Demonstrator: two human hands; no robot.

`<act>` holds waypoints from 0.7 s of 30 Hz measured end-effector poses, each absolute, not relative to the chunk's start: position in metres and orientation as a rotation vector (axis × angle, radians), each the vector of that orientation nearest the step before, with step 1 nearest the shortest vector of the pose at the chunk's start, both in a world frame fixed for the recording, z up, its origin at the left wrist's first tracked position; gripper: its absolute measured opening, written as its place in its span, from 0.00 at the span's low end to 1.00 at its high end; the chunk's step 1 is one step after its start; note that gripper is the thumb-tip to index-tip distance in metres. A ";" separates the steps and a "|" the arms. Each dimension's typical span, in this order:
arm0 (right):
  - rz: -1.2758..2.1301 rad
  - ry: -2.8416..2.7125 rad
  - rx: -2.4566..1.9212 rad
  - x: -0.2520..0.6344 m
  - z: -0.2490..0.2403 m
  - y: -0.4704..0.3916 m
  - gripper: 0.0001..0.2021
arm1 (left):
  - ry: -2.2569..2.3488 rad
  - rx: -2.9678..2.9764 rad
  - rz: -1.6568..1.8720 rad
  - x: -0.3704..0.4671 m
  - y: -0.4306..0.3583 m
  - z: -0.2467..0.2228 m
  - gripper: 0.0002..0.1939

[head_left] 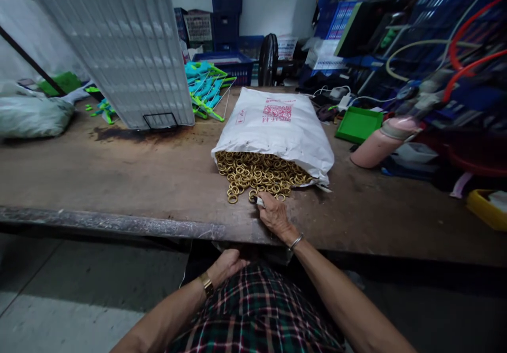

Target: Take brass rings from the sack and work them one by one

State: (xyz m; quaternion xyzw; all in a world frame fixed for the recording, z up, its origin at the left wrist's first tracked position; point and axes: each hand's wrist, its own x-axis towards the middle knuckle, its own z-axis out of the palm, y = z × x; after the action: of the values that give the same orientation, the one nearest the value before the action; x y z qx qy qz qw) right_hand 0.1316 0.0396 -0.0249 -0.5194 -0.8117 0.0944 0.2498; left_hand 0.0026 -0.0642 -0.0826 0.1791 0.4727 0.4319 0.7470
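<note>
A white sack [273, 120] with red print lies on the table, its open mouth facing me. Many brass-coloured rings [261, 173] spill from it onto the wood. My right hand [273, 214], with a bangle at the wrist, is at the front edge of the spilled rings. Its fingers are closed, and a small black and white piece [258, 201] shows at the fingertips; I cannot make out what it is. My left hand [226, 266], wearing a watch, is low in front of my body by the table edge. Its fingers are mostly hidden.
On the wooden table [158, 184], a tall translucent ribbed panel [134, 52] leans at the left beside blue and green plastic pieces [208, 89]. To the right are a green tray [358, 123], a pink bottle [384, 141] and red hoses [455, 73]. A plastic bag [35, 115] lies far left.
</note>
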 end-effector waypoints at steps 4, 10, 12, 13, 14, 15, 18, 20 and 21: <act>0.274 -2.124 -1.369 0.135 -0.030 0.038 0.13 | 0.968 0.268 0.953 0.002 -0.067 -0.092 0.09; 0.375 -2.018 -1.348 0.138 -0.037 0.031 0.12 | 0.967 0.277 0.918 0.002 -0.064 -0.096 0.08; 0.445 -1.925 -1.397 0.137 -0.035 0.028 0.10 | 0.990 0.292 0.877 -0.003 -0.065 -0.092 0.08; 0.496 -1.870 -1.420 0.136 -0.032 0.027 0.10 | 0.997 0.306 0.852 -0.006 -0.066 -0.086 0.08; 0.555 -1.821 -1.436 0.135 -0.029 0.025 0.10 | 0.998 0.346 0.818 -0.010 -0.068 -0.078 0.07; 0.621 -1.783 -1.442 0.135 -0.026 0.024 0.10 | 0.996 0.415 0.780 -0.015 -0.071 -0.068 0.07; 0.828 -1.732 -1.432 0.136 -0.016 0.019 0.11 | 1.006 0.881 0.615 -0.029 -0.078 -0.027 0.05; 0.957 -1.721 -1.426 0.137 -0.012 0.016 0.10 | 1.022 1.049 0.661 -0.034 -0.079 -0.003 0.07; 1.012 -1.721 -1.422 0.138 -0.011 0.014 0.10 | 1.068 1.040 0.730 -0.035 -0.076 0.006 0.10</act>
State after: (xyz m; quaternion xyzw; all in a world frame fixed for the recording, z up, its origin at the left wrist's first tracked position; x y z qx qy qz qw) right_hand 0.1378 0.0140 -0.0108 -0.5458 -0.6606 0.3887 0.3385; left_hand -0.0350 -0.0764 0.0063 0.4625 0.4746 0.3247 0.6749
